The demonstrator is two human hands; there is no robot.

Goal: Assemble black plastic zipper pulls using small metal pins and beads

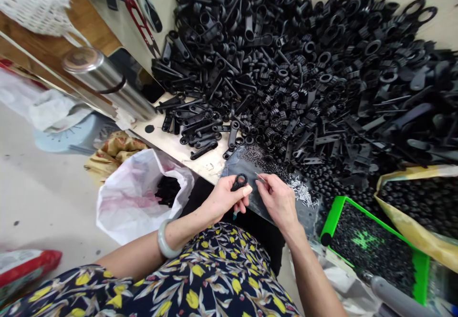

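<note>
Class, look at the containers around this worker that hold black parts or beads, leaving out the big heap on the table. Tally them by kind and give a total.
White plastic bag: 1
Green-framed tray: 1
Yellow-edged sack: 1
Total: 3

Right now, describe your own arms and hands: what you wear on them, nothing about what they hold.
The left hand and right hand are bare, with no gloves, and the forearms show no sleeves. A thick, smooth pale green bangle, perhaps jade, circles the left wrist. Above the arms is a dark navy blouse printed with yellow flowers and pale leaves.
</note>
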